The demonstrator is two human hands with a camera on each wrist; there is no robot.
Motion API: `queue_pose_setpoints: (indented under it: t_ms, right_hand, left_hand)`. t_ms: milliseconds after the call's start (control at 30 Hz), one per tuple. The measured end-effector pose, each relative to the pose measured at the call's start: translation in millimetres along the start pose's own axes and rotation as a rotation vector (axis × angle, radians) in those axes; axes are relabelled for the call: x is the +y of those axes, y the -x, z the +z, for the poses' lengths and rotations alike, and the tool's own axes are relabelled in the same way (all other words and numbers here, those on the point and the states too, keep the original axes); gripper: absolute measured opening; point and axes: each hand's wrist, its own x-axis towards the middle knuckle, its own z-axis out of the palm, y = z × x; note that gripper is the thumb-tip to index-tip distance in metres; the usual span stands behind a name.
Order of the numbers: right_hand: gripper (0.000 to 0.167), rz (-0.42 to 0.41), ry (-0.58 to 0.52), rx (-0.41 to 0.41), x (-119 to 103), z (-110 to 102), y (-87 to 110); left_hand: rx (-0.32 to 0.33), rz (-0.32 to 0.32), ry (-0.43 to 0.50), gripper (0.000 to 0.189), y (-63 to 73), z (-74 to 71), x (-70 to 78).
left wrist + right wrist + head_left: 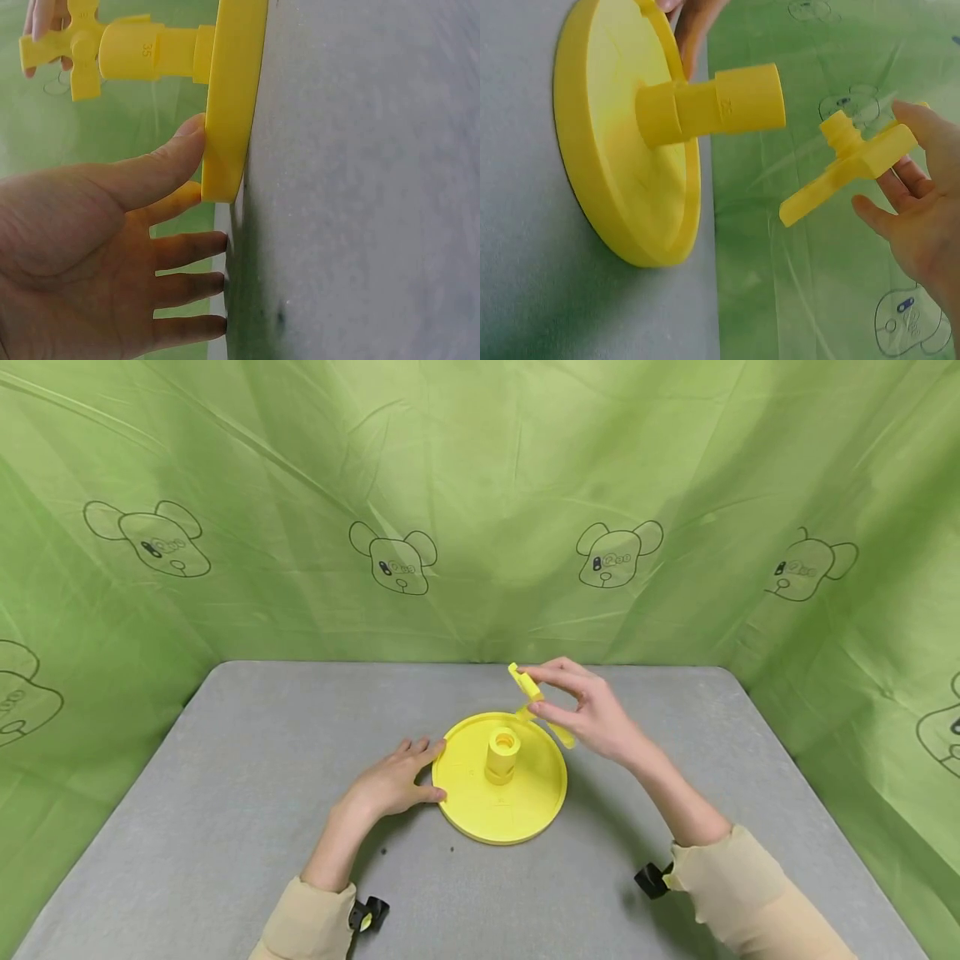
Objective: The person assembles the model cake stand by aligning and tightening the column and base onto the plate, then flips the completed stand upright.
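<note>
A: What are the fingers doing?
B: The right hand (pixel 588 706) is pinching the cross-shaped piece (pixel 889 154); the left hand (pixel 393 777) is resting extended fingers against the disc (pixel 465 810).
A: How is the threaded stub (pixel 841 133) pointing?
B: It's leaning sideways, out of line with the post (pixel 750 99).
A: And the post?
B: It's standing upright on the disc, its open top facing upward, lying left of the right fingers and closer to the person.

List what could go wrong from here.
The threaded stub of the cross-shaped piece tilts away from the post's line, so it might go in crooked. The right hand holds that piece by the fingertips; it could slip. The left hand touches only one side of the disc, which might turn.
</note>
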Motion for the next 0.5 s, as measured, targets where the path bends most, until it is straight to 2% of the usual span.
queue_pose_setpoints:
  t_ms: [300, 500]
  right_hand:
    - [0.045, -0.109, 0.136, -0.133, -11.1, 16.9, 4.0]
    - [0.042, -0.216, 0.27, -0.191, -16.7, 27.9, 5.4]
  left_hand:
    - [0.001, -0.006, -0.01, 0.083, -1.0, 0.7, -0.2]
    - [-0.003, -0.006, -0.015, 0.083, -0.5, 0.6, 0.6]
